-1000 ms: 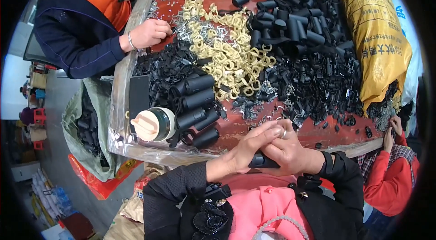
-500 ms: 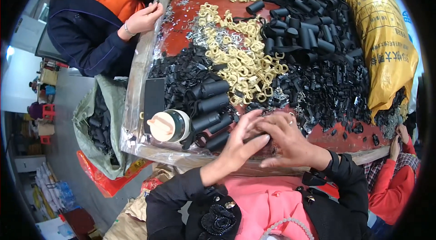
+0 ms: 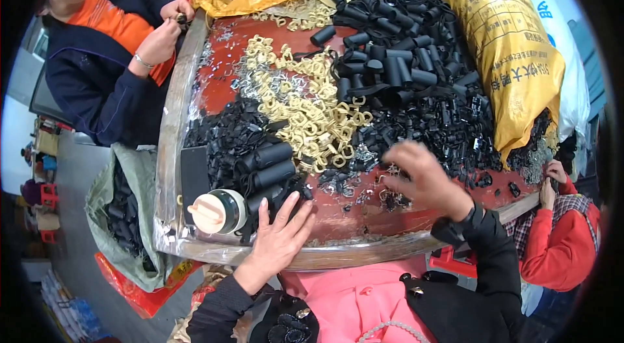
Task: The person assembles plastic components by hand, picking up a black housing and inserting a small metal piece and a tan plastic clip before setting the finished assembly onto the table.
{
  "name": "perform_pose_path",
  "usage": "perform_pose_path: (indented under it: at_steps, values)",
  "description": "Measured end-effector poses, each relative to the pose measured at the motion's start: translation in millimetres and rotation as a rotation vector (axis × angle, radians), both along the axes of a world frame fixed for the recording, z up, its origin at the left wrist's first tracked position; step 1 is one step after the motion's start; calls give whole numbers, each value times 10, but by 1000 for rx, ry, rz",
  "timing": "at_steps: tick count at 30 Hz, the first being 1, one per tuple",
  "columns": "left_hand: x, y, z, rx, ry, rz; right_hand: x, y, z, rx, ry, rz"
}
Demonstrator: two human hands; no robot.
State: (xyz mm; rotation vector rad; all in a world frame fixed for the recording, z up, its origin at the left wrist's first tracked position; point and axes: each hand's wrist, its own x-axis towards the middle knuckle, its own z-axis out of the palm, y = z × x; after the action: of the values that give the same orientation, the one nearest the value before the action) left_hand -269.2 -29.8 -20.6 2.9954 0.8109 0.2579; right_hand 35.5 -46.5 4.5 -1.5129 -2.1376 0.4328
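My left hand [image 3: 278, 238] lies with spread fingers against the near end of a row of black tubes [image 3: 272, 174] with straps. Part of the nearest tube is covered by it. Farther right, my right hand [image 3: 422, 177] hangs above the red tabletop [image 3: 351, 219], its fingers apart, slightly blurred, and nothing shows in them. Beneath it is a small heap of metal and black bits [image 3: 393, 200]. Beyond both hands spreads a pile of cream plastic rings [image 3: 312, 128]. A large heap of small black plastic parts [image 3: 442, 132] lies past my right hand.
A cup with a pale lid [image 3: 218, 212] stands by the left corner, beside a flat black box [image 3: 194, 173]. More black tubes [image 3: 396, 70] and a yellow sack [image 3: 513, 63] are at the back right. Co-workers [image 3: 107, 76] sit left and right [image 3: 556, 232]; an open sack [image 3: 123, 213] stands left.
My hands were together over the near edge; now they are apart. The left has moved down and left onto the black tubes, the right stays over the table. The view has shifted.
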Motion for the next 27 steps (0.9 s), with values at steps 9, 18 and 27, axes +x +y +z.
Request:
perform_pose_path:
  at_steps: [9, 18, 27]
  values:
    - [-73, 18, -14, -67, -132, -47, 705, 318, -112, 235, -437, -342]
    - [29, -27, 30, -147, -161, 33, 1165, 104, -350, 198, -619, -648]
    - [22, -141, 59, -20, -243, 64, 1086, -8, -403, 136, -651, -594]
